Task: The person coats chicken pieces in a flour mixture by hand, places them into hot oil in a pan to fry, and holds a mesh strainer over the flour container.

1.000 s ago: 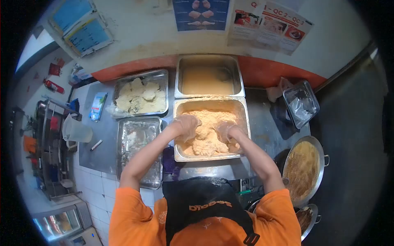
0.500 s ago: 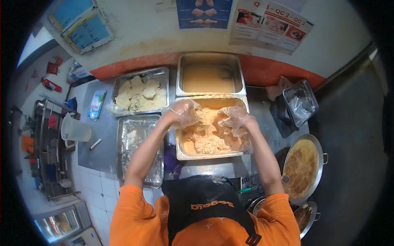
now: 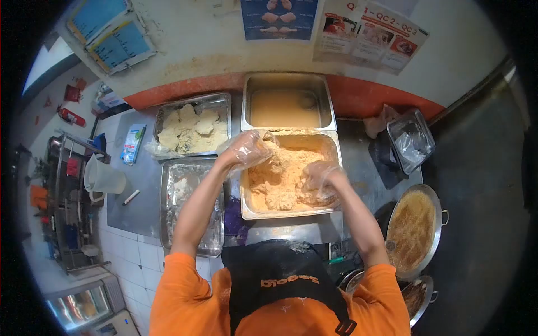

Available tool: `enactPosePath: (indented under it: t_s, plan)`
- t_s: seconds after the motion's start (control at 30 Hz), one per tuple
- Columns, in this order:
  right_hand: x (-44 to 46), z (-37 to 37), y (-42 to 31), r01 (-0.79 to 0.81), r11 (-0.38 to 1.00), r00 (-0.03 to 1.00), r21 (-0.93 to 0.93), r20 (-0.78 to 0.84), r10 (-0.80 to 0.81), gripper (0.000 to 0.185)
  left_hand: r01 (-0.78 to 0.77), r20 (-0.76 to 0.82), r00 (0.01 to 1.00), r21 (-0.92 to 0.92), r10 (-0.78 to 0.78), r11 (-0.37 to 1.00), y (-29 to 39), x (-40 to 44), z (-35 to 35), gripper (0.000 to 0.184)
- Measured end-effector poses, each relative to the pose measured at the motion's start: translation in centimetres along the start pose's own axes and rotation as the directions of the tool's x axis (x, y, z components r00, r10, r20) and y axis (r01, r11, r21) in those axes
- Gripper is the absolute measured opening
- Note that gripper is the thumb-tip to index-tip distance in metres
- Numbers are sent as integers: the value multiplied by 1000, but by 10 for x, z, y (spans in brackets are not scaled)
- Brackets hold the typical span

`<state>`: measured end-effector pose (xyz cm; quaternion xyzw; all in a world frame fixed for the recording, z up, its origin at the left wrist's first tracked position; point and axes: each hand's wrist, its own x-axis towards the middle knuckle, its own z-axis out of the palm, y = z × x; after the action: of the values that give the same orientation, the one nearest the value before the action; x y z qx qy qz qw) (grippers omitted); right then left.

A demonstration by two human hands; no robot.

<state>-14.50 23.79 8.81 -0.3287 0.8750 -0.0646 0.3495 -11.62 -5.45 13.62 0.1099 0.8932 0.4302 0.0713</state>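
Note:
A steel pan of orange-tinted flour mix lies before me, with coated lumps in it. My left hand, in a clear plastic glove, is at the pan's upper left corner, its fingers curled round a coated piece. Down in the mix on the right side rests my right hand, also gloved; its fingertips are buried, and what they hold is hidden. Behind this pan stands another pan with orange-brown liquid.
On the left are a tray of pale coated pieces, a floury tray, a jug, a marker and a packet. To the right stand a plastic-lined container and a large pan of frying oil.
Both hands rose out of the mix, then my right hand went back down into it. My left hand has moved up and left to the corner, with a coated piece.

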Motion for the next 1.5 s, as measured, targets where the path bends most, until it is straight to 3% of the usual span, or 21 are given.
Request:
enactPosePath:
  t_s: [0.07, 0.1, 0.17, 0.23, 0.27, 0.37, 0.4, 0.47, 0.53, 0.6, 0.7, 0.8, 0.9, 1.03, 1.07, 1.17, 1.2, 1.3, 1.43, 1.47, 1.5]
  plan:
    - [-2, -8, 20, -42, 988, 997, 147, -61, 52, 50, 68, 80, 995, -178, -55, 982, 8, -5, -2, 42]
    - [1, -11, 34, -58, 968, 990, 246, -108, 87, 51, 46, 63, 997, -108, -40, 993, 11, -5, -1, 41]
    - [14, -3, 48, -32, 975, 972, 221, -219, 81, 48, -2, 33, 999, 37, 0, 999, 16, -1, 0, 40]
    - [30, 4, 53, 20, 999, 942, -40, -335, -32, 41, -45, 66, 997, 170, 35, 984, 8, 4, 7, 39]
    - [23, -9, 42, -15, 985, 974, -174, -226, -25, 43, -67, 74, 996, 235, 51, 970, 0, 9, 10, 38]
    - [7, -17, 15, 28, 964, 949, 264, -309, 58, 41, 20, 12, 1000, 339, -25, 940, -31, 20, 28, 39]
    - [21, -5, 23, -37, 957, 950, 287, -288, 123, 40, 56, 41, 996, 360, -75, 931, -25, 19, 28, 39]
    - [31, 0, 22, -65, 997, 959, 30, -274, 71, 39, 116, 94, 981, 403, -167, 908, -13, 22, 29, 41]
    - [62, 17, 28, -91, 968, 977, -234, -207, 42, 36, 71, 72, 992, 385, -107, 920, -26, 23, 42, 40]
    - [92, 41, 39, 95, 993, 955, -68, -277, -111, 42, 38, 82, 994, 388, -76, 921, -42, 34, 56, 41]
    - [108, 46, 36, 67, 998, 975, 8, -211, -64, 48, 74, 165, 974, 427, -158, 901, -32, 39, 56, 41]
    - [91, 25, 36, 15, 1000, 975, -27, -219, -21, 53, 78, 83, 991, 279, -105, 957, -53, 36, 51, 40]
    - [61, -6, 13, 117, 992, 956, 42, -274, -101, 56, 325, 89, 941, 28, -326, 945, 34, 3, -3, 37]
    - [53, -13, -28, 206, 977, 945, 53, -270, -184, 58, -101, 170, 983, 205, 66, 974, -45, 2, 24, 38]
    - [42, -25, -47, 117, 993, 977, -7, -179, -116, 51, -57, 261, 965, 354, -40, 934, -7, -3, 15, 40]
    - [68, -2, -39, 74, 954, 986, -290, -122, -114, 29, -96, 116, 993, 570, 36, 816, -37, -10, 46, 42]
    - [68, 0, -35, 98, 962, 974, -256, -173, -146, 26, -53, 64, 998, 547, 21, 835, -44, -8, 46, 43]
    - [49, -5, -24, 93, 984, 939, -151, -315, -137, 23, -94, -147, 982, 151, 116, 984, -46, -10, 41, 43]
    - [9, -33, -26, 19, 998, 895, -56, -445, -42, 24, 103, -171, 979, -61, -112, 993, -18, -27, 21, 36]
    - [-1, -36, -26, 17, 999, 874, -39, -485, -34, 25, 12, -233, 972, -86, -31, 996, -36, -24, 28, 33]
    - [3, -32, -18, -4, 998, 878, -59, -479, -25, 26, 168, -144, 975, -29, -171, 985, -31, -21, 25, 33]
